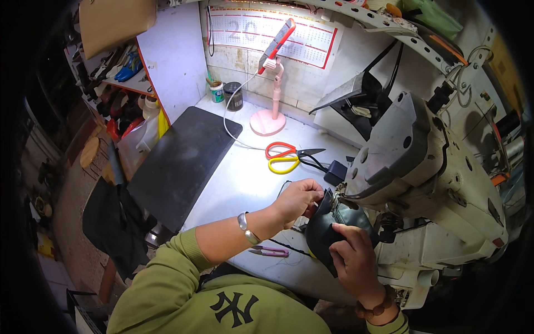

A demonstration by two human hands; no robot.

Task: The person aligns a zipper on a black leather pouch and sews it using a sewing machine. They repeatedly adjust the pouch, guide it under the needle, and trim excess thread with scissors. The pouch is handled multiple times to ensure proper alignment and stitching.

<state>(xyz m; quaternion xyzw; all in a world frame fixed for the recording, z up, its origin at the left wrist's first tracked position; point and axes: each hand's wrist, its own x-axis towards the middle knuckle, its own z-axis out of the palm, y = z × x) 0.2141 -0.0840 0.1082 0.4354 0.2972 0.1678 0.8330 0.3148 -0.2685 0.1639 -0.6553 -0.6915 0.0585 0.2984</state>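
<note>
A dark, glossy, leather-like piece (321,235) lies under the needle end of a worn, pale sewing machine (411,161) at the right. My left hand (295,205) pinches the piece's upper edge, close to the presser foot; its fingertips are partly hidden. Over the near right part of the piece is my right hand (359,261), its index finger pressed on the surface and the other fingers curled at its edge. Scissors (285,158) with one red and one yellow handle lie beyond my left hand. Small purple thread snips (271,252) rest nearer to me.
A pink stand (268,122) holds a red-edged phone (276,46) with a white cable. Beside it are two jars (233,96). A black board (183,161) covers the table's left side. A black adapter-like block (335,173) sits near the machine. Shelves (133,83) stand at the left.
</note>
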